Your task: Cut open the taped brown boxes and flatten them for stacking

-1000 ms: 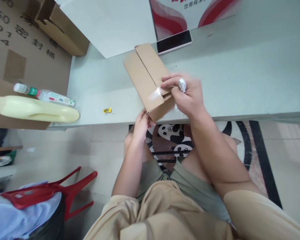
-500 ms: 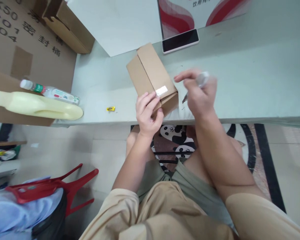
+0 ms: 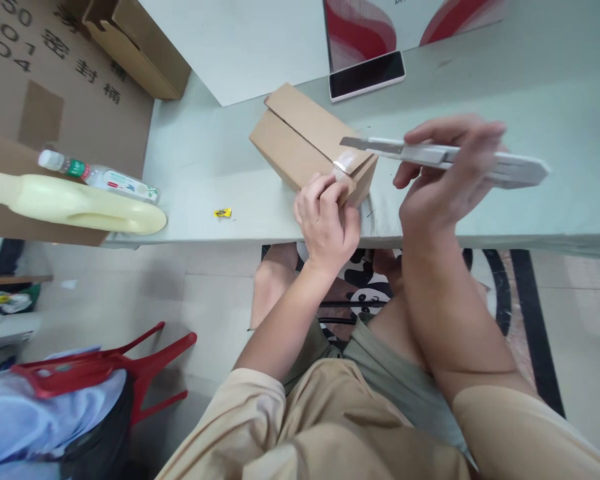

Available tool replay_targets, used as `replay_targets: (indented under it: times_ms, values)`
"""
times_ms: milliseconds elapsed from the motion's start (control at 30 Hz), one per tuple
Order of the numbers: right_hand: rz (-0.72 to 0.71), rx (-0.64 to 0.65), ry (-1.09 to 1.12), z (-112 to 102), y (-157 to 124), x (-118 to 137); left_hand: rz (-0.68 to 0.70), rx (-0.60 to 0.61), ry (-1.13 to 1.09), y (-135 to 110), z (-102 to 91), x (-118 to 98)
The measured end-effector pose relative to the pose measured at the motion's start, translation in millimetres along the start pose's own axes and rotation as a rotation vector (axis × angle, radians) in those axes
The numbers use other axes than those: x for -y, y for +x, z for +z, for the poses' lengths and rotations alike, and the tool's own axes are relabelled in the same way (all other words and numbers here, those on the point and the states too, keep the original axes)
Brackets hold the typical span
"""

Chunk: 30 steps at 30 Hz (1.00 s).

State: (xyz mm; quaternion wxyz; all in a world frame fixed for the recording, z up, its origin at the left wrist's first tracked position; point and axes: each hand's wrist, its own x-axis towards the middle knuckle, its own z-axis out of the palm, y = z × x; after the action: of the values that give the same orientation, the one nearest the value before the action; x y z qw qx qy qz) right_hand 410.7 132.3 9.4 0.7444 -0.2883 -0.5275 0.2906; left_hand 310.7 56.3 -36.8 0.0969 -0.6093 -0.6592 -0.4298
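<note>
A small brown cardboard box (image 3: 300, 133) rests on the cloth-covered table, turned at an angle to me, with a seam along its top. Clear tape (image 3: 346, 160) crosses the seam near the box's near right end. My left hand (image 3: 327, 217) grips that near corner, fingers curled over the edge and thumb on the end face. Above the table on the right, my right hand (image 3: 450, 167) is closed around a utility knife (image 3: 433, 155) with a pale handle. Its blade is out and points left, over the box top close to the tape; whether it touches cannot be made out.
A phone (image 3: 367, 77) lies behind the box, against a white carton (image 3: 240, 47). At left are a pale yellow bottle (image 3: 80, 203), a clear water bottle (image 3: 123, 185) and large cardboard boxes (image 3: 45, 113). A small yellow packet (image 3: 223, 213) lies near the table edge. A red chair (image 3: 140, 370) stands lower left.
The box has turned and shifted right under my left hand, which moved with it. My right hand has swung the knife from pointing down beside the box to pointing left over its top.
</note>
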Motion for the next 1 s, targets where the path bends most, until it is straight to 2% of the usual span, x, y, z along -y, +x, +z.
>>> replay_targets:
  times_ms: [167, 300, 400, 500, 567, 633, 767, 867, 1000]
  values:
    - [-0.188, 0.214, -0.183, -8.9, 2.4, 3.1, 0.108, 0.005, 0.026, -6.5, 2.1, 22.6]
    - [-0.407, 0.165, -0.215, -9.4, -0.5, 1.8, 0.106, -0.002, 0.011, -10.3, 5.2, 27.4]
    - [-0.535, 0.155, -0.207, -5.1, -9.1, 1.4, 0.180, -0.111, 0.017, -9.9, 7.3, 28.0]
    - [-0.526, 0.171, -0.203, -1.2, -19.3, 3.0, 0.217, -0.130, 0.004, -9.4, 8.1, 32.5]
    - [-0.483, 0.175, -0.185, 0.3, -24.6, 4.5, 0.174, -0.071, 0.004, -10.2, 9.0, 36.4]
    - [-0.435, 0.232, -0.153, 1.3, -28.3, 5.5, 0.126, -0.048, 0.012, -11.2, 10.6, 39.1]
    - [-0.390, 0.376, -0.079, 2.8, -32.2, 4.7, 0.212, -0.192, 0.003, -11.3, 14.2, 39.4]
    - [-0.353, 0.468, -0.054, 2.6, -32.4, 4.6, 0.266, -0.234, 0.030, -11.2, 14.7, 39.1]
    - [-0.334, 0.475, -0.085, -0.1, -29.6, 8.0, 0.150, -0.096, -0.002, -13.1, 12.2, 41.0]
